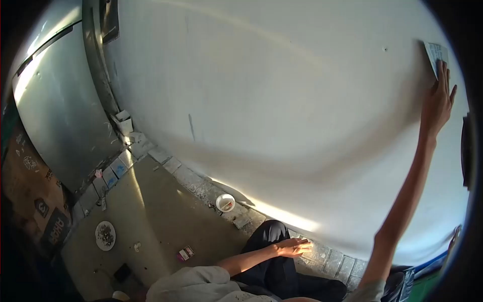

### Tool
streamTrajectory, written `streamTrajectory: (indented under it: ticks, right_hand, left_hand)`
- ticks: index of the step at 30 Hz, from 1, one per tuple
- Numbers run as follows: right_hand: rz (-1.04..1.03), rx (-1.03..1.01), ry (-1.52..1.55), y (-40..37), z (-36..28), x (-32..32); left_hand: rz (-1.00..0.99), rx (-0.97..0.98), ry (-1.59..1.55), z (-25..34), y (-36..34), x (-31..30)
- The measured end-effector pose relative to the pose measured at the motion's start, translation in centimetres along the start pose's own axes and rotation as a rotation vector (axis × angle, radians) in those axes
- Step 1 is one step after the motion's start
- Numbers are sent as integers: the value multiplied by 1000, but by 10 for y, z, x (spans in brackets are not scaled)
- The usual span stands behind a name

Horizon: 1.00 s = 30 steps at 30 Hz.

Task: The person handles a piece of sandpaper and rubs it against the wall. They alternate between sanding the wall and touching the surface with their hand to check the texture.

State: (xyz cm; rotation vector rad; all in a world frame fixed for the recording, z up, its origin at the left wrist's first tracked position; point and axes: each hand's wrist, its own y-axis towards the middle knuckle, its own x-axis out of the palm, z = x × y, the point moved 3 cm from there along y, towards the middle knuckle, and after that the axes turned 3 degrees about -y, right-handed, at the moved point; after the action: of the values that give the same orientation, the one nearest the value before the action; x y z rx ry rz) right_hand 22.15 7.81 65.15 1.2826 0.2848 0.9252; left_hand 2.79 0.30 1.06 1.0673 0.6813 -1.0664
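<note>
A folded sheet of sandpaper or printed paper [436,54] lies against the pale wall [282,100] at the upper right. My right hand [439,103] presses it to the wall, arm stretched out, fingers over its lower part. My left hand [294,247] rests by my bent knee in dark trousers, low in the view, its fingers extended and nothing seen in it.
Paving bricks [187,178] line the wall's foot, with a white cup [225,203] on them. On the floor are a plate of debris [105,236] and a small pack [185,253]. A metal door [65,100] and cardboard [32,186] stand left.
</note>
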Motion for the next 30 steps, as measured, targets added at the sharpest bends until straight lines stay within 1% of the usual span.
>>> streamTrajectory:
  ticks: [2,3,4,5,6,7,8,9,10,11,12,13,14,15,16,17,18,19,21,22,23,24,25,26,27,28,30]
  right_hand:
    - [100,259,66,3,-16,-7]
    - [142,308,211,17,-45,-27]
    - [113,268,419,25,-76,-51]
    - [68,262,582,26,-112,-60]
    - [92,90,496,28,-146,-78]
    - [55,-26,584,24,-175,-91]
    - [-5,-100,703,13,-206,-103]
    - [-19,-193,900,-1,-229,-115]
    - [-81,-270,932,-18,-246,-132]
    - [-90,-416,837,-31,-255,-147]
    - [-151,-360,964,-41,-255,-161]
    - [-174,-250,1103,-49,-249,-174]
    - [-234,-145,1183,-56,-237,-188]
    - [-294,-32,1257,-65,-224,-199]
    - [-303,-29,1247,-79,-213,-211]
    - [-637,368,1527,-100,-199,-211]
    - [-969,813,1748,-124,-189,-213]
    - [-771,1124,2027,-151,-187,-213]
    - [-654,1530,2444,-186,-170,-221]
    - [-624,1609,2454,-196,-159,-229]
    - [-586,1683,2470,-203,-152,-237]
    - [-577,1740,2443,-213,-147,-245]
    - [-556,1751,2433,-219,-142,-251]
    - [-569,1763,2415,-220,-135,-258]
    - [-588,1775,2399,-220,-128,-265]
    - [-587,1795,2385,-222,-123,-269]
    - [-608,1728,2248,-227,-112,-274]
  left_hand:
    - [50,26,2,0,4,1]
    - [55,36,8,-3,4,-3]
    - [32,19,3,-4,2,-4]
    - [8,-2,-8,1,-2,-4]
    - [36,5,-29,5,-1,-15]
    - [35,12,-32,4,0,-19]
    - [54,19,-35,4,0,-20]
    - [70,25,-42,6,0,-18]
    - [131,71,1,5,-2,-14]
    - [188,95,-13,11,-4,-24]
    - [215,88,-22,17,-6,-36]
    - [246,82,-29,20,-8,-40]
    - [327,54,-37,21,-9,-40]
    - [498,5,-185,36,-13,-76]
    - [534,-129,-249,44,-17,-99]
    - [615,-230,-214,41,-21,-106]
    - [735,-311,-327,38,-24,-124]
    - [803,-287,-250,40,-26,-157]
    - [988,-306,-293,40,-24,-208]
    - [1062,-355,-337,51,-18,-241]
    - [1130,-334,-605,52,-11,-265]
    - [1132,-273,-709,60,-2,-289]
    - [1089,-249,-780,73,9,-312]
    - [1064,-184,-860,80,18,-324]
    - [1018,-171,-908,91,27,-335]
    - [981,-201,-908,99,37,-341]
    - [930,-240,-915,108,54,-343]
